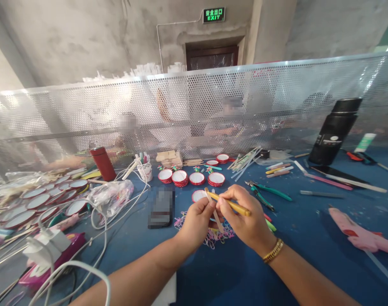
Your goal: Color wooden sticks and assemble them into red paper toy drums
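Note:
My left hand (195,221) pinches a flat wooden craft stick (218,223), which slants down between the two hands. My right hand (244,219) grips a yellow pen (238,207), its tip against or very near the upper end of the stick. Beneath the hands lies a pile of colourful paper clips (211,242), partly covered by them. Just behind them is a small white disc with a red rim (198,194). Farther back, more red-rimmed discs (180,176) stand in stacks in a row, with small green and red figures at their back edges.
A dark phone (161,208) lies left of my hands; green-handled pliers (260,194) lie to the right. A pink glue gun (356,231) and a black flask (334,131) are farther right. White cables (106,238) and a red flask (103,163) occupy the left. A perforated screen (181,110) closes the back.

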Demonstrator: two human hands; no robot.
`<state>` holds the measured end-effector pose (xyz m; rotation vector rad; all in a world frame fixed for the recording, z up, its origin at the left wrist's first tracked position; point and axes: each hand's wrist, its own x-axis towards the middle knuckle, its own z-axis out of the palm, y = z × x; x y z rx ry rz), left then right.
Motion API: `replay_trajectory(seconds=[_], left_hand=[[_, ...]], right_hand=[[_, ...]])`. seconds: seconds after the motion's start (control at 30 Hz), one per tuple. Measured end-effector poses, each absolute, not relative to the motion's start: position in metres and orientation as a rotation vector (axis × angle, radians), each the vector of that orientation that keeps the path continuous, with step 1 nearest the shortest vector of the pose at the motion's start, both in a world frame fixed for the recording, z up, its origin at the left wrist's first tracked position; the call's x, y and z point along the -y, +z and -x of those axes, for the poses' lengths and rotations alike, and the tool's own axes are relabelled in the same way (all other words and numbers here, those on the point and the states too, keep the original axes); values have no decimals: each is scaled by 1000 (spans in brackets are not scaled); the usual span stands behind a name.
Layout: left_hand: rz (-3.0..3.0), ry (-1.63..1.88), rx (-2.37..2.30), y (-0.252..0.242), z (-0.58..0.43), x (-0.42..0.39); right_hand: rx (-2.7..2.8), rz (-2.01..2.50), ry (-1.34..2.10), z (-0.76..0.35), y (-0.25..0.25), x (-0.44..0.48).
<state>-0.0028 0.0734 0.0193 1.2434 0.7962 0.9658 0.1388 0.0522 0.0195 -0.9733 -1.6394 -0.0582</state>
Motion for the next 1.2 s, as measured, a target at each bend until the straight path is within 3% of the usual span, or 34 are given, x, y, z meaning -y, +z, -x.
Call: replay_trajectory(seconds=[1.2], left_hand=[[-1252,974,-796,21,4,-73]], right_hand=[[1616,978,-31,-140,18,-52]])
